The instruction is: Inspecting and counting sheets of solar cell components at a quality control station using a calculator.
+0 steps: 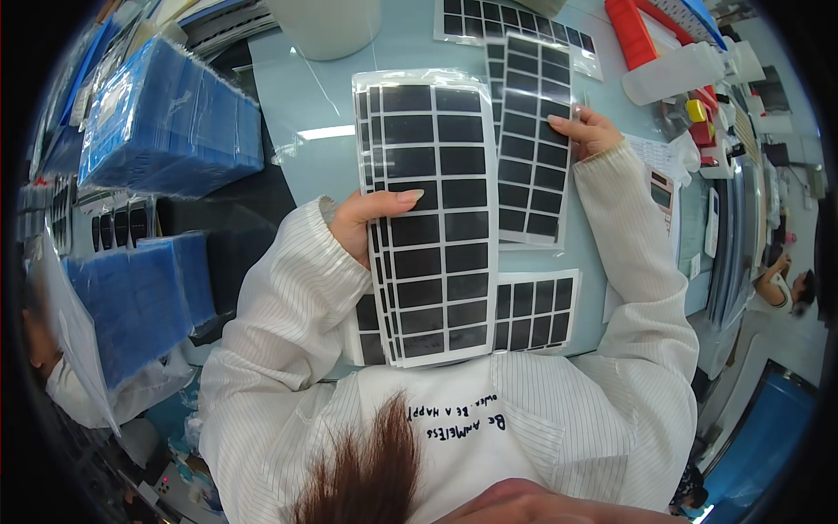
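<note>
My left hand point(367, 218) grips a fanned stack of label sheets point(463, 227) by its left edge, thumb on top. Each sheet carries rows of black rectangles on a white backing, and the top one looks glossy. At the right, my right hand point(589, 134) pinches a narrower black label sheet point(534, 157) by its right edge, the thumb on its face. At least one other sheet shows behind that one. Beneath the stack, close to my body, another label sheet point(537, 310) lies on the table, partly covered. The fingers under both holds are hidden.
More black label sheets point(524, 22) lie at the table's far side, near a white round container point(325, 26). Blue plastic-wrapped bundles point(175, 122) stand at the left. A white bottle point(668, 77), a red tray point(630, 35) and a calculator point(661, 194) are at the right.
</note>
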A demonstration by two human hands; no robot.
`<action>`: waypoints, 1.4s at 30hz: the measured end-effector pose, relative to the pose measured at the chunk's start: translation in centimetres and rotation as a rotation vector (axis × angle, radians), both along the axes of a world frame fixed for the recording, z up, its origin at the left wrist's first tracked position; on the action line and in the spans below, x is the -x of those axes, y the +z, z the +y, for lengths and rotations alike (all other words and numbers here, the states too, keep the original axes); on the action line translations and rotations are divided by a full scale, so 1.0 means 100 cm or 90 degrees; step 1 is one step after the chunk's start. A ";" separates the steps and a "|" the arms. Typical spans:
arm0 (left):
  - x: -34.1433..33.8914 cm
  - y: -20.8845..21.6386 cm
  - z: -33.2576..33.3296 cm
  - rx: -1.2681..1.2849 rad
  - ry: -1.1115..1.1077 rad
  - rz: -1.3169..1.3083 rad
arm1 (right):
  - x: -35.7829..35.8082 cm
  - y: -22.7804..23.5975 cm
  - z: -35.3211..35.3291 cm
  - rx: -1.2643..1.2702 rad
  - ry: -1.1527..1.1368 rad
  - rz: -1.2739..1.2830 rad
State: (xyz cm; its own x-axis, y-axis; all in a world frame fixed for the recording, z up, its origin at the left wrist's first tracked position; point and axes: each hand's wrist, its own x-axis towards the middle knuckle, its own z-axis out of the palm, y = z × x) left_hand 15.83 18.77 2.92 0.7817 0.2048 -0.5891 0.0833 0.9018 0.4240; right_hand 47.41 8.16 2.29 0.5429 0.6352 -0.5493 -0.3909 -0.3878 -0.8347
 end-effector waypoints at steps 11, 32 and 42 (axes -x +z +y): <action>0.000 -0.005 -0.001 0.047 0.004 0.042 | 0.025 0.009 -0.005 0.060 0.179 -0.802; -0.006 0.008 -0.005 -0.030 -0.005 0.063 | 0.064 0.024 -0.012 -0.004 0.305 -0.031; -0.006 0.006 -0.005 -0.029 0.007 0.029 | -0.016 0.027 -0.005 -0.084 0.152 -0.050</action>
